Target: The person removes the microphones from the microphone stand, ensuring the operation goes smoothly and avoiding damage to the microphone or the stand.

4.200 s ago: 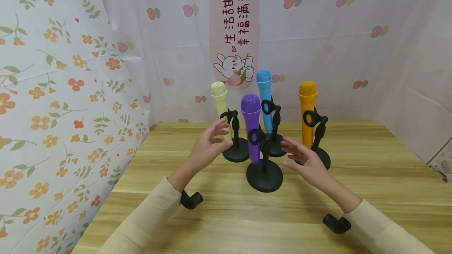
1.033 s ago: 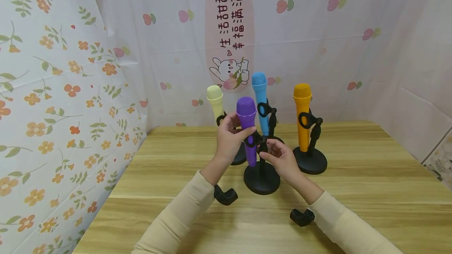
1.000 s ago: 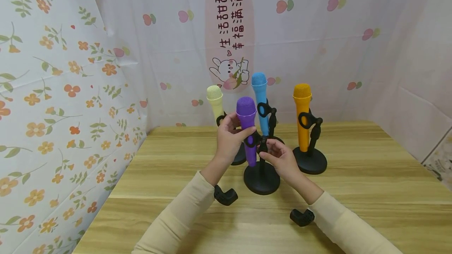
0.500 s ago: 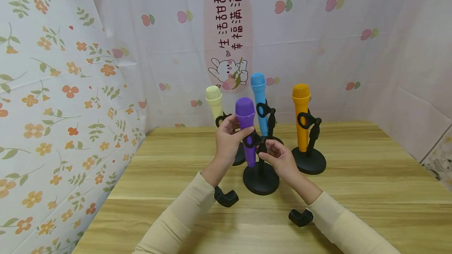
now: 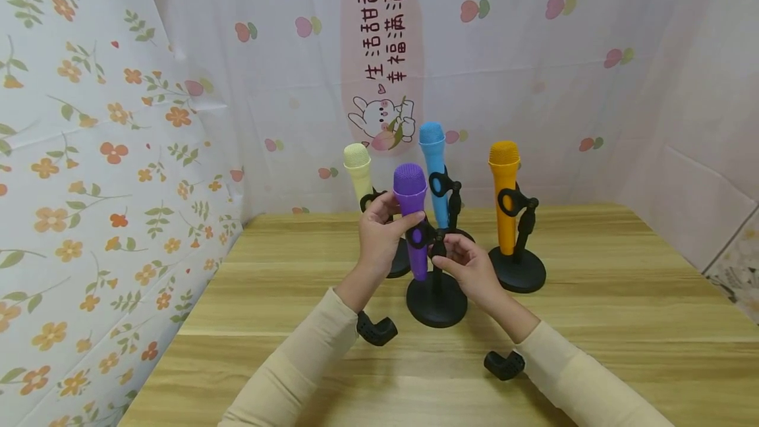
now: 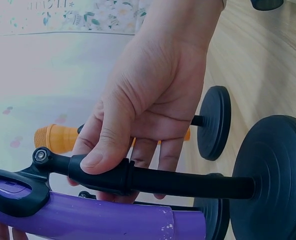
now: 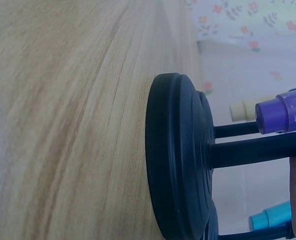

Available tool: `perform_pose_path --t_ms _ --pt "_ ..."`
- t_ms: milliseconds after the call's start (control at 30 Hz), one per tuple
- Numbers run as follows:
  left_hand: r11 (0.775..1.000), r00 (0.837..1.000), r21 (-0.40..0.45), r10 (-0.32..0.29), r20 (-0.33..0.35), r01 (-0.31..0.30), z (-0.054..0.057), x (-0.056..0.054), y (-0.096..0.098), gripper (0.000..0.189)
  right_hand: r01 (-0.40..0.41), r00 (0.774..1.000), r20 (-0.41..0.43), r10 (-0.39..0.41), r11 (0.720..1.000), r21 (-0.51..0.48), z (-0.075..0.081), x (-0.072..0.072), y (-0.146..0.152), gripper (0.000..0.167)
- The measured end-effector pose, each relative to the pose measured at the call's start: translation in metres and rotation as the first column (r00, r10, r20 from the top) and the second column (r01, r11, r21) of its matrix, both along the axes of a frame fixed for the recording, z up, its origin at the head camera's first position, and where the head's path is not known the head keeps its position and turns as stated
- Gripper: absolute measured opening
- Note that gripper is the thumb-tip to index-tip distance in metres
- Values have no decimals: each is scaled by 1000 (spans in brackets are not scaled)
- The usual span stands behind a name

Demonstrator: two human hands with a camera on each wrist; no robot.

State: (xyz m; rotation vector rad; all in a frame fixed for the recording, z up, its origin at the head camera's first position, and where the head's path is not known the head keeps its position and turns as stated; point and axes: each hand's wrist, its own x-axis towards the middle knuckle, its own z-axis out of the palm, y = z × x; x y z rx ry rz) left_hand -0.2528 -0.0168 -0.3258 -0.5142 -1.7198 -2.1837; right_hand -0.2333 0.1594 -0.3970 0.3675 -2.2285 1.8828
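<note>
In the head view a purple microphone (image 5: 410, 180) leans in the clip of a black desk stand (image 5: 437, 305). My left hand (image 5: 379, 239) holds the microphone just under its head, thumb in front. My right hand (image 5: 472, 270) pinches the stand's post below the clip. The left wrist view shows my right hand (image 6: 148, 85) with its thumb across the post's collar and its fingers behind; the purple microphone (image 6: 122, 215) lies alongside. In the right wrist view the stand's round base (image 7: 175, 155) stands on the table; a finger touches the post at the edge.
Behind stand a cream microphone (image 5: 357, 160), a blue microphone (image 5: 432, 143) and, to the right, an orange microphone (image 5: 505, 170), each in a black stand. Black curved pieces (image 5: 377, 331) sit by both wrists. The wooden table (image 5: 593, 321) meets patterned cloth at back and left.
From apart and loosely spread, my hands came inward: the left took hold of the purple microphone, the right the stand's post. Over the last second both stay nearly still; the view shifts slightly.
</note>
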Motion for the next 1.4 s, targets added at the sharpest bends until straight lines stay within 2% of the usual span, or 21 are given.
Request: perform_pose_path --t_ms 267,700,1133,1400 --pt "1000 1000 -8 4 25 -4 3 0 -1 35 -1 1000 -27 1 1000 2 -1 -2 0 33" --pt "1000 1000 -15 -1 12 1 3 -1 -2 37 3 999 -33 -4 999 -51 -1 0 -2 32" --pt "1000 1000 -15 -16 14 16 3 -4 -2 39 -5 998 -68 1 998 -57 -3 -2 -1 30" --pt "1000 1000 -9 -24 18 24 4 -3 -3 39 -9 998 -61 5 997 -71 -2 1 -3 31"
